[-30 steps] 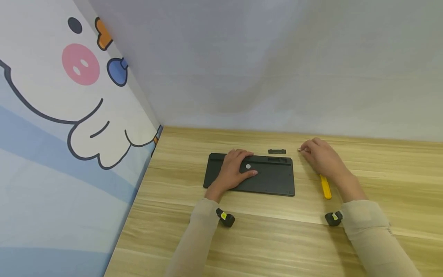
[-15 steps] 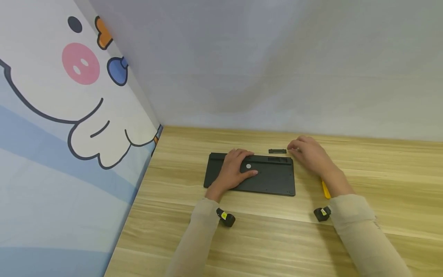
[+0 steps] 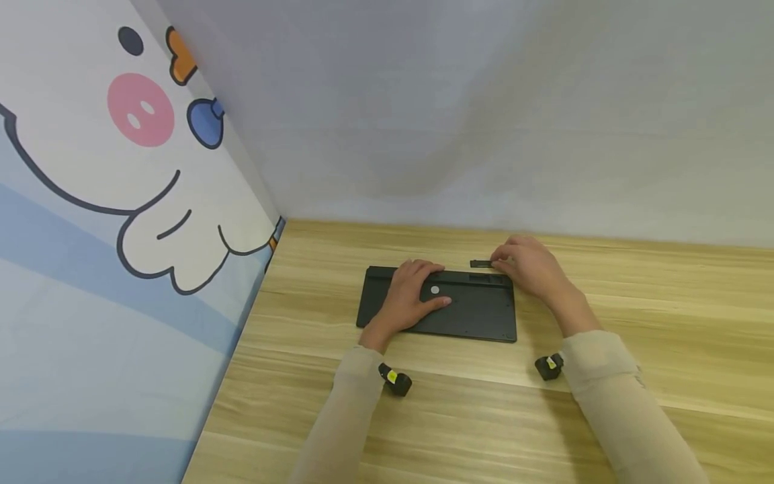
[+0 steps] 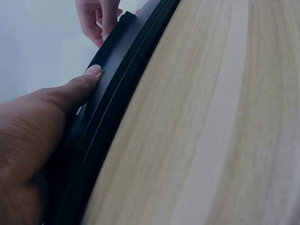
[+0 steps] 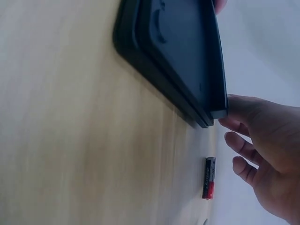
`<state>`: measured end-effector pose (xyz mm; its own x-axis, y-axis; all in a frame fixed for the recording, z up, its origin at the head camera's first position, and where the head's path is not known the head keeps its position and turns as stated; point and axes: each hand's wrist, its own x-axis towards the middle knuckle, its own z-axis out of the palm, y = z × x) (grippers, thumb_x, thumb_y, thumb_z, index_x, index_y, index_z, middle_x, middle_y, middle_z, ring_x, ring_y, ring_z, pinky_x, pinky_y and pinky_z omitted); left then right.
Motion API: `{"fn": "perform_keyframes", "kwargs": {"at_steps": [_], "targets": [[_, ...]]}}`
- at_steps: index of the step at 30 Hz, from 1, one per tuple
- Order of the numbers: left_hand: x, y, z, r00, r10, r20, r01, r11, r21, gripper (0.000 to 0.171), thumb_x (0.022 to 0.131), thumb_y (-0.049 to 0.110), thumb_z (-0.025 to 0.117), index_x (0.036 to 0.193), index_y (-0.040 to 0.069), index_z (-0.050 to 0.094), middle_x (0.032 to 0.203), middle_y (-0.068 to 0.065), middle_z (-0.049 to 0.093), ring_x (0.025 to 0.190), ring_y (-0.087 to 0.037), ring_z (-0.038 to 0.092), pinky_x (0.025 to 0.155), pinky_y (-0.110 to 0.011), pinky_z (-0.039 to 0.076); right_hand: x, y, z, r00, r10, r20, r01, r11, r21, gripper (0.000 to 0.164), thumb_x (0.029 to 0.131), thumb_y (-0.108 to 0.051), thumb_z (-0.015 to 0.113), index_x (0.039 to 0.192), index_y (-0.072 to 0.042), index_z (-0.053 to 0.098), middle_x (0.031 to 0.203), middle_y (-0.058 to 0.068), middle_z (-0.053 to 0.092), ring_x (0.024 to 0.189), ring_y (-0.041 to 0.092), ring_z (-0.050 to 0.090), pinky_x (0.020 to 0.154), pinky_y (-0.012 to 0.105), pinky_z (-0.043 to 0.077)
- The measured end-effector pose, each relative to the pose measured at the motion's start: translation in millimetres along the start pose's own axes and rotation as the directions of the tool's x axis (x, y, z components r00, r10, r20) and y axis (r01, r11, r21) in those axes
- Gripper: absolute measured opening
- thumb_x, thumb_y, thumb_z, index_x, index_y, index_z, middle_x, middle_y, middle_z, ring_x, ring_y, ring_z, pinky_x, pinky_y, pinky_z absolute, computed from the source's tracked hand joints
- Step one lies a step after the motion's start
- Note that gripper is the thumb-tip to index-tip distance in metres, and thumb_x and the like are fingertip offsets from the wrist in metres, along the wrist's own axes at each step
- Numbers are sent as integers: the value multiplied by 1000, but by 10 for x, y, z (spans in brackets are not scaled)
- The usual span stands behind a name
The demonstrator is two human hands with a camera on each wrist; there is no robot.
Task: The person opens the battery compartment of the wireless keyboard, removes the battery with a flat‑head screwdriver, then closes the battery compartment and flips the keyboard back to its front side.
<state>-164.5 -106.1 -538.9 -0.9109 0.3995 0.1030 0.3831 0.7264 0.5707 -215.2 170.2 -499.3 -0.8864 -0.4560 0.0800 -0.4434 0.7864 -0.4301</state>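
Observation:
A black keyboard (image 3: pixel 478 316) lies face down on the table, its battery compartment (image 3: pixel 486 277) uncovered near the far right corner. Spread over the keyboard's left part is my left hand (image 3: pixel 404 299), thumb straight along the underside, as the left wrist view also shows. My right hand (image 3: pixel 529 269) is just beyond the keyboard's far right corner. Its thumb and fingers pinch the right end of the small black battery cover (image 3: pixel 480 263), hiding that end. In the right wrist view, a red and black battery (image 5: pixel 209 178) lies on the table beside the curled fingers.
A pale cloth wall (image 3: pixel 459 134) rises behind the wooden table (image 3: pixel 471 417). At the left stands a panel (image 3: pixel 145 269) with a cartoon print. Each wrist carries a small black camera, such as the right one (image 3: pixel 549 367).
My right hand has moved left to the battery cover; a small shiny thing at its fingertips no longer shows there. Its forearm now hides the yellow handle. My left hand stays put.

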Motion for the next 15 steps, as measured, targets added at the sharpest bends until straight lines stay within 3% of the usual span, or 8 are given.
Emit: {"fn": "perform_keyframes", "kwargs": {"at_steps": [15], "targets": [[8, -7, 4, 1000, -7, 3, 7, 1000, -7, 64, 93, 44, 74, 148, 19, 51, 148, -5, 54, 146, -26, 45, 133, -50, 17, 86, -76, 31, 997, 66, 27, -65, 997, -36, 17, 93, -20, 76, 105, -8, 80, 107, 14, 72, 97, 33, 66, 85, 51, 56]]}}
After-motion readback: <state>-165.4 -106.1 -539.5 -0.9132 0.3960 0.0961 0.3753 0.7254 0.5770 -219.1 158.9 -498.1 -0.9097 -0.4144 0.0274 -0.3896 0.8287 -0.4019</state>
